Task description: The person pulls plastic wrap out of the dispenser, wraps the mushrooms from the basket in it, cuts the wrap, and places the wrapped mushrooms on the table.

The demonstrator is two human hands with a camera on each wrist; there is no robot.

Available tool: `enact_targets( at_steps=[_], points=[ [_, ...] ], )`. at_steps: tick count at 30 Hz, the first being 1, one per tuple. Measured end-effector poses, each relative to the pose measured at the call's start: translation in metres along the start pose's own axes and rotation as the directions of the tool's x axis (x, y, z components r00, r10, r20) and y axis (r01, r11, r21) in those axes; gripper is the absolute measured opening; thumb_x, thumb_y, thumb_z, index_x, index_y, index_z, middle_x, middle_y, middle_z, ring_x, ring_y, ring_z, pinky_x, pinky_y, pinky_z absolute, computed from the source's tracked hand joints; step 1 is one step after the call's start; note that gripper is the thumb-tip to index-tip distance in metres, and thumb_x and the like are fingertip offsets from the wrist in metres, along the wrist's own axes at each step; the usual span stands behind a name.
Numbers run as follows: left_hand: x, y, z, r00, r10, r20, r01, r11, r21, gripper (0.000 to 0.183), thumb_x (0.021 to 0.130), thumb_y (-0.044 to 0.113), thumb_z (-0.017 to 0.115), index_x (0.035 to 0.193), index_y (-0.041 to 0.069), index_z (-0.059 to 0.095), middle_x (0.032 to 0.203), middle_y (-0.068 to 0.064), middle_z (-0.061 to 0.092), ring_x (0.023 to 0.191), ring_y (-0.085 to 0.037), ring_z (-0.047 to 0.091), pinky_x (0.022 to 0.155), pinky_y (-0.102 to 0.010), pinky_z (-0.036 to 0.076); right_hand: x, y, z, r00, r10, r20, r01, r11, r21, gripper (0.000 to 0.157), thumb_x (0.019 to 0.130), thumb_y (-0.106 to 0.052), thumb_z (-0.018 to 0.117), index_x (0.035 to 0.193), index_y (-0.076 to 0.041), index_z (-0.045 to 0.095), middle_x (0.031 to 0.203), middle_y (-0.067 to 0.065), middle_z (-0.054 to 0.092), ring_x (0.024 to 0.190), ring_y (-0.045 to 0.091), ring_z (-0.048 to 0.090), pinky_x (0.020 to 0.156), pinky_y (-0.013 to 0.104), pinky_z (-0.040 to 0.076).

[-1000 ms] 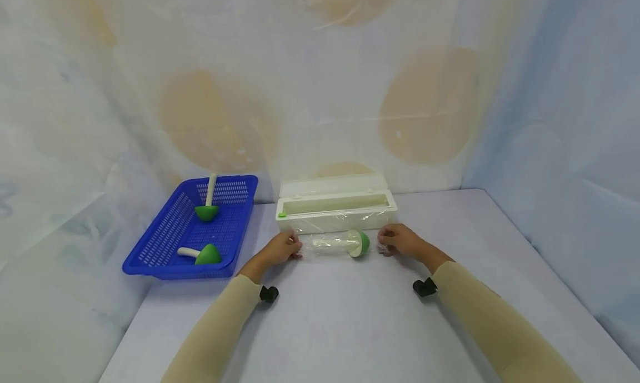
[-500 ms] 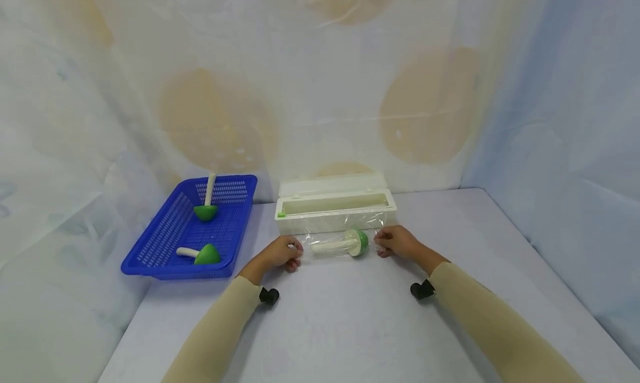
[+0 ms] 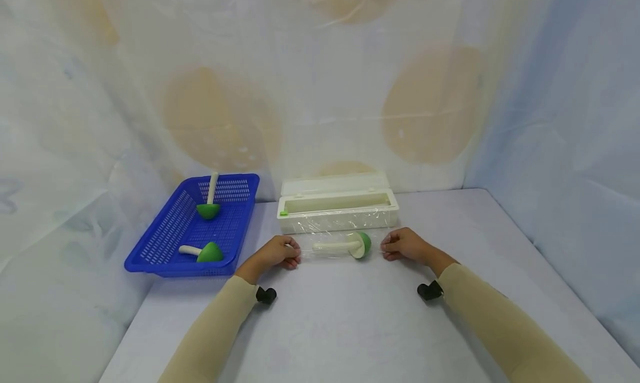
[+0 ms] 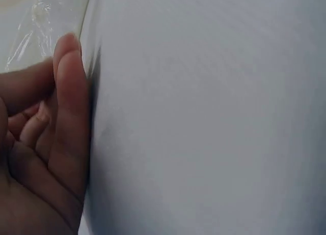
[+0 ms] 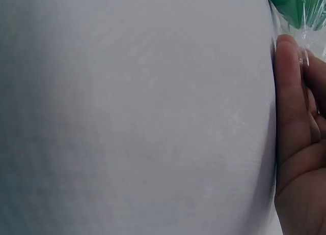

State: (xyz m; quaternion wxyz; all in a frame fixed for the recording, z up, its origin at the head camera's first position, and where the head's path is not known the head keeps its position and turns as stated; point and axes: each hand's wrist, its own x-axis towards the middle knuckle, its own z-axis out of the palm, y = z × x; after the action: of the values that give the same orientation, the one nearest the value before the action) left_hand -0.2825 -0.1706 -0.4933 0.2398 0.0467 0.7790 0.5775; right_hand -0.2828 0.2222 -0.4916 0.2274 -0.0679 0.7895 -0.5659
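A green-capped toy mushroom (image 3: 340,245) with a pale stem lies on its side on the table, under clear cling film (image 3: 320,225). The film runs from the front of a white cling film dispenser (image 3: 340,222) whose lid stands up at the back. To the left of the stem, my left hand (image 3: 276,252) pinches the film's edge between thumb and finger. My right hand (image 3: 407,244) pinches the film just right of the cap. In the right wrist view the film bunches at the fingertips (image 5: 288,47), close below the green cap (image 5: 290,8).
A blue plastic basket (image 3: 239,227) at the left holds two more toy mushrooms, one near its back (image 3: 209,209) and one near its front (image 3: 209,252). A green slide cutter (image 3: 283,213) sits at the dispenser's left end. Patterned sheeting (image 3: 330,94) hangs behind the table.
The film rose a little off the mushroom half a second ago and now lies lower, stretched wider. My right hand has shifted slightly right; both hands keep pinching the film.
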Motion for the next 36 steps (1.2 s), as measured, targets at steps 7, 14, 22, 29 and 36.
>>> enact_targets(
  at_steps=[7, 14, 22, 29, 36],
  points=[
    [-0.001, 0.004, 0.001, 0.999, -0.038, -0.035, 0.041, 0.995, 0.094, 0.006, 0.090, -0.002, 0.064, 0.090, -0.003, 0.058, 0.072, -0.013, 0.067, 0.054, -0.015, 0.060, 0.050, -0.027, 0.052, -0.001, -0.003, 0.002, 1.000, -0.020, -0.002, 0.020, 0.998, -0.059, 0.011, 0.092, 0.000, 0.063, 0.097, 0.010, 0.063, 0.087, 0.013, 0.067, 0.075, 0.019, 0.067, 0.071, 0.034, 0.056],
    [-0.004, 0.005, 0.002, 0.999, -0.038, -0.037, 0.041, 0.996, 0.082, 0.008, 0.094, 0.006, 0.059, 0.098, -0.002, 0.059, 0.079, -0.013, 0.068, 0.058, -0.016, 0.060, 0.052, -0.028, 0.052, -0.004, -0.002, 0.002, 1.000, -0.015, -0.008, 0.014, 0.999, -0.053, 0.016, 0.094, -0.004, 0.063, 0.103, 0.008, 0.063, 0.090, 0.012, 0.066, 0.079, 0.020, 0.066, 0.073, 0.034, 0.056],
    [-0.009, 0.005, 0.001, 0.999, -0.022, -0.029, 0.025, 0.994, 0.110, 0.017, 0.097, 0.017, 0.059, 0.100, 0.000, 0.061, 0.081, -0.010, 0.068, 0.061, -0.018, 0.060, 0.056, -0.031, 0.053, -0.008, -0.003, 0.000, 0.999, -0.032, 0.026, 0.033, 0.999, -0.041, 0.028, 0.097, -0.014, 0.060, 0.112, 0.009, 0.061, 0.092, 0.015, 0.066, 0.081, 0.024, 0.066, 0.074, 0.038, 0.056],
    [-0.011, 0.005, -0.006, 0.996, -0.013, -0.083, 0.028, 0.984, 0.179, 0.015, 0.098, 0.016, 0.058, 0.097, 0.002, 0.065, 0.083, -0.008, 0.066, 0.066, -0.018, 0.060, 0.060, -0.031, 0.054, -0.007, -0.008, -0.009, 0.999, -0.024, -0.037, 0.019, 0.994, -0.111, 0.029, 0.099, -0.021, 0.058, 0.112, 0.005, 0.063, 0.096, 0.013, 0.065, 0.083, 0.023, 0.066, 0.073, 0.036, 0.055],
    [-0.011, 0.012, -0.014, 0.961, 0.050, -0.271, 0.031, 0.958, 0.286, 0.027, 0.096, 0.029, 0.062, 0.102, 0.003, 0.062, 0.091, -0.010, 0.065, 0.075, -0.021, 0.062, 0.065, -0.032, 0.051, -0.008, -0.023, -0.019, 0.990, -0.094, -0.103, 0.079, 0.986, -0.145, 0.035, 0.099, -0.021, 0.059, 0.116, 0.009, 0.060, 0.102, 0.019, 0.064, 0.083, 0.022, 0.064, 0.077, 0.036, 0.055]
  ],
)
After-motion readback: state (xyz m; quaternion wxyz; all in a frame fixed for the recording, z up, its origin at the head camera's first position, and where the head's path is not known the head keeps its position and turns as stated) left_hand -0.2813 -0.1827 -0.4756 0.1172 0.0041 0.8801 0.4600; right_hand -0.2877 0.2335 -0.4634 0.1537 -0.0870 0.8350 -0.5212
